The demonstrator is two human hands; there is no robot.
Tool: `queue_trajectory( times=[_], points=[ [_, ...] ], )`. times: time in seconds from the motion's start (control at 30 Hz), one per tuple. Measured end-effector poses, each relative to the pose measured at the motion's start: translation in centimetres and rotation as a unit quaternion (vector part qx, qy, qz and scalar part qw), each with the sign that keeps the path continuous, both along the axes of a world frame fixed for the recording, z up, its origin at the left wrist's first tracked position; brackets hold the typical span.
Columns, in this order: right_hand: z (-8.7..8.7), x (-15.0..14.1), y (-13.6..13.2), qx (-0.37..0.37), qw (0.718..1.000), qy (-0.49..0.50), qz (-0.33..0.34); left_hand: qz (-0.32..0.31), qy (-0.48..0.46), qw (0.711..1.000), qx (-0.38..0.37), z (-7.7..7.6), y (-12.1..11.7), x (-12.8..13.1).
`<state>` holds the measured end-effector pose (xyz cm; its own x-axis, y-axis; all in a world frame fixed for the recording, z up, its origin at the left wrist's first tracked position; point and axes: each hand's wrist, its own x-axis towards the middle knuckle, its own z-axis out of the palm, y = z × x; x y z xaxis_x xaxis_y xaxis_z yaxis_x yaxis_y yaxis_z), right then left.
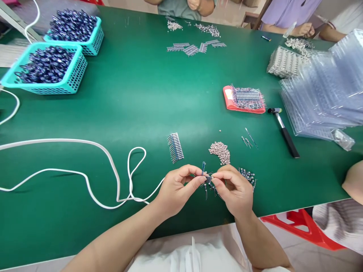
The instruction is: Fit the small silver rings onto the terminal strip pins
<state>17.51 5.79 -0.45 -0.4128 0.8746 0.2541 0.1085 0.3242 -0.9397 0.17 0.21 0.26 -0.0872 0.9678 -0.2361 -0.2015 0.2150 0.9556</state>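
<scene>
Green table (127,102) fills head view; turquoise basket (78,85) far left, hammer (285,134) right. Near table edge, left hand (176,189) pinches small blue strip (203,168) between thumb and fingers. Right hand (236,190): thumb and forefinger closed on thin wires (209,180) just beside strip. Round bead pile (220,152) lies beyond hands, finished-looking row of parts (176,146) left of pile.

Hands (177,189) partly hide what seems 1 blue strip (203,168).
</scene>
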Motion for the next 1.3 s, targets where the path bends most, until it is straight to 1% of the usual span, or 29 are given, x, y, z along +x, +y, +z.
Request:
queue_trajectory(
  times=[0.27,0.43,0.53,0.6,0.73,0.97,1.13,1.3],
  points=[
    [0.1,0.1,0.0,-0.015,1.000,-0.009,0.013,-0.017,0.047,0.998,0.037,0.1,0.1,-0.3],
    [0.1,0.4,0.1,-0.042,0.998,-0.031,0.030,-0.029,0.132,0.989,0.064,0.5,0.1,-0.4],
    [0.1,0.6,0.3,-0.066,0.996,-0.032,0.047,-0.036,0.172,0.981,0.080,0.7,0.2,-0.5],
    [0.1,0.7,0.4,-0.097,0.993,-0.022,0.065,-0.047,0.184,0.978,0.087,0.9,0.2,-0.6],
    [0.1,0.9,0.7,-0.168,0.980,0.013,0.108,-0.075,0.182,0.977,0.080,1.2,0.3,-0.9],
    [0.5,0.9,1.0,-0.229,0.960,0.044,0.156,-0.111,0.166,0.977,0.075,1.2,0.4,-1.3],
    [0.4,1.0,1.2,-0.274,0.944,0.068,0.170,-0.128,0.163,0.975,0.085,1.4,0.4,-1.3],
    [0.1,1.0,1.2,-0.308,0.931,0.084,0.176,-0.127,0.165,0.974,0.093,1.5,0.4,-1.2]
  ],
)
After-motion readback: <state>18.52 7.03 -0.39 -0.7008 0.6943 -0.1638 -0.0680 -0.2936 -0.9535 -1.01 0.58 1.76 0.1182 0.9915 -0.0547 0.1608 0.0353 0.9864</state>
